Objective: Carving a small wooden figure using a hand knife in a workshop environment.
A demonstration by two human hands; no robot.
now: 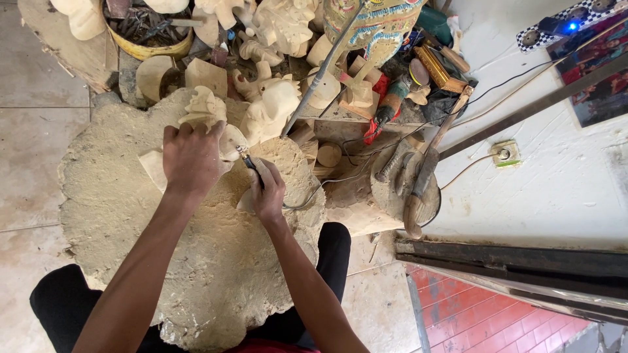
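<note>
My left hand presses down on a pale wooden carving that lies on a dusty, sawdust-coated work block. Its fingers wrap over the carving's near part and hide it. My right hand grips a slim rotary carving tool, whose metal tip touches the carving just right of my left hand. A grey cord runs from the tool to the right. My legs in black trousers show below the block.
Several unfinished pale carvings and wood blocks crowd the far side. A yellow-rimmed bowl of tools, a painted figure, a mallet, a wall socket and metal bars lie to the right.
</note>
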